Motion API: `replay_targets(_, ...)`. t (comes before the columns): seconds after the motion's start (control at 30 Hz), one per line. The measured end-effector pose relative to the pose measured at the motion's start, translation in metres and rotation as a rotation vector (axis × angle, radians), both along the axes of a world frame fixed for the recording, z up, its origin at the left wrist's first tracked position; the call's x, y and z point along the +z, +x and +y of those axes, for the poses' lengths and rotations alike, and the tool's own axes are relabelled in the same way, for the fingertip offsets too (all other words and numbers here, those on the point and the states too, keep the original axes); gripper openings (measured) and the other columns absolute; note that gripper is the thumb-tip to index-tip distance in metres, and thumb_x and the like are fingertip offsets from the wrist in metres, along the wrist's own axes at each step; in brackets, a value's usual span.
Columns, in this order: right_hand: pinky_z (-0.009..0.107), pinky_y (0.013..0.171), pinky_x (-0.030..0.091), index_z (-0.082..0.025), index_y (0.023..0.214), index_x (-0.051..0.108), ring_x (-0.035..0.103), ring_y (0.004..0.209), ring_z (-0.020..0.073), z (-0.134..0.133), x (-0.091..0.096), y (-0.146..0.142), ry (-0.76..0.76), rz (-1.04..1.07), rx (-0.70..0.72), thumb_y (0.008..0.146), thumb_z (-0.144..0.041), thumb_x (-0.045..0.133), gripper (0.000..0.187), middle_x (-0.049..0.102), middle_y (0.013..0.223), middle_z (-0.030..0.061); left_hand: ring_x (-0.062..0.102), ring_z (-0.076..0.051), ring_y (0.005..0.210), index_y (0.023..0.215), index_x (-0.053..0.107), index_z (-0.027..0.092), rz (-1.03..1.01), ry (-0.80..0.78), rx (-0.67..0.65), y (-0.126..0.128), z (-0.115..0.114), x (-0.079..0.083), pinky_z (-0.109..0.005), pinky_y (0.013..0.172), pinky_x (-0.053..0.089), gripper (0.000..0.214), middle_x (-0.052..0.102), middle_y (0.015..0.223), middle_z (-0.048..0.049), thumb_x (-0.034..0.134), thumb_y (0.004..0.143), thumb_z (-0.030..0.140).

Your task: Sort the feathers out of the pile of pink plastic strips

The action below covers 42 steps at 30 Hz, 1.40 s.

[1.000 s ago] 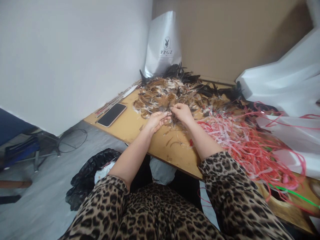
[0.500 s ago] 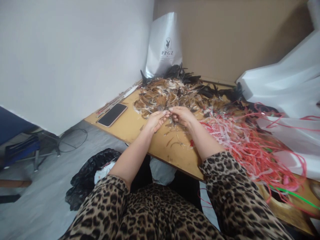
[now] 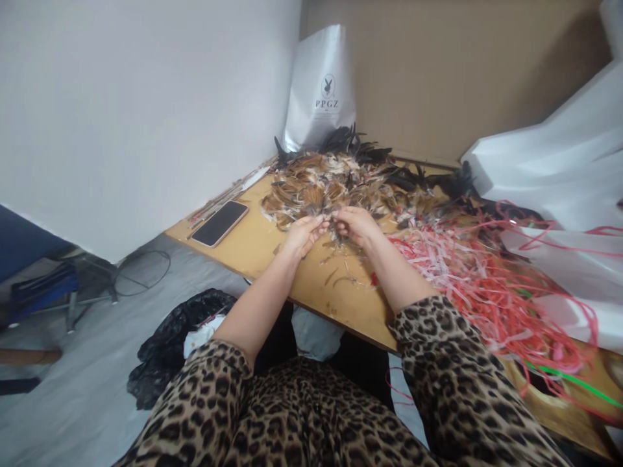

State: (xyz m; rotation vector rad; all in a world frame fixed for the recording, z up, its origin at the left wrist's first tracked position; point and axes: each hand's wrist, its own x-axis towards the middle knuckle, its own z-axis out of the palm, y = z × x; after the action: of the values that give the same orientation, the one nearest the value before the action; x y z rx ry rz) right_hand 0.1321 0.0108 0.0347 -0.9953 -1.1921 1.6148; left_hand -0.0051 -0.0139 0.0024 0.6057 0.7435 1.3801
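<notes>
A heap of brown, white and black feathers (image 3: 335,181) covers the far part of the wooden table (image 3: 272,250). My left hand (image 3: 302,235) and my right hand (image 3: 355,226) meet at the near edge of the heap. Both hands have their fingers curled in a pinch on a small bundle of brown feathers (image 3: 327,217) held between them. A few loose feathers (image 3: 341,279) lie on the wood just below my hands.
A black phone (image 3: 220,222) lies at the table's left edge, beside thin sticks. A tangle of red and pink plastic strips (image 3: 477,272) spreads to the right. A white paper bag (image 3: 321,91) stands at the back. White sheeting (image 3: 559,162) at right; a black plastic bag (image 3: 180,337) on the floor.
My right hand has drawn slightly down and toward my left, so the fingertips of both hands now sit closer together on the bundle. The rest stays put.
</notes>
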Motion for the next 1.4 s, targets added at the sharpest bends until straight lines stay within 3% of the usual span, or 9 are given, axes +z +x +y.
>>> replay_targets(0.33, 0.017, 0.036, 0.026, -0.014, 0.065, 0.055, 0.040, 0.042, 0.0031, 0.004, 0.002, 0.005, 0.060, 0.028, -0.004, 0.051, -0.027, 0.073, 0.026, 0.056, 0.059, -0.0018, 0.058, -0.003, 0.057, 0.076, 0.062, 0.007, -0.207, -0.105, -0.098, -0.006, -0.001, 0.005, -0.008, 0.050, 0.044, 0.014, 0.065, 0.071, -0.0048, 0.049, 0.080, 0.005)
replay_targets(0.63, 0.019, 0.039, 0.029, -0.013, 0.066, 0.061, 0.040, 0.039, 0.0051, 0.002, 0.003, 0.006, 0.225, -0.187, 0.054, 0.056, -0.030, 0.071, 0.022, 0.052, 0.047, -0.0027, 0.054, -0.001, 0.051, 0.077, 0.060, 0.007, -0.245, -0.165, -0.248, -0.008, -0.006, 0.007, -0.006, 0.045, 0.042, 0.015, 0.061, 0.066, -0.0038, 0.046, 0.081, 0.005)
replay_targets(0.93, 0.020, 0.044, 0.029, -0.012, 0.065, 0.063, 0.041, 0.045, 0.0051, -0.005, 0.013, 0.008, 0.386, -0.348, 0.084, 0.057, -0.033, 0.070, 0.024, 0.056, 0.052, -0.0016, 0.054, -0.001, 0.051, 0.077, 0.060, 0.006, -0.229, -0.183, -0.263, -0.008, -0.006, 0.007, -0.005, 0.046, 0.042, 0.015, 0.060, 0.065, -0.0039, 0.046, 0.081, 0.005)
replay_targets(1.4, 0.019, 0.037, 0.025, -0.013, 0.061, 0.058, 0.036, 0.037, 0.0044, 0.003, 0.004, 0.006, 0.176, -0.189, -0.007, 0.053, -0.034, 0.072, 0.026, 0.047, 0.040, -0.0042, 0.060, -0.005, 0.058, 0.076, 0.062, 0.006, 0.104, -0.048, -0.165, -0.001, -0.005, 0.000, -0.012, 0.051, 0.045, 0.006, 0.068, 0.076, -0.0086, 0.058, 0.075, 0.010)
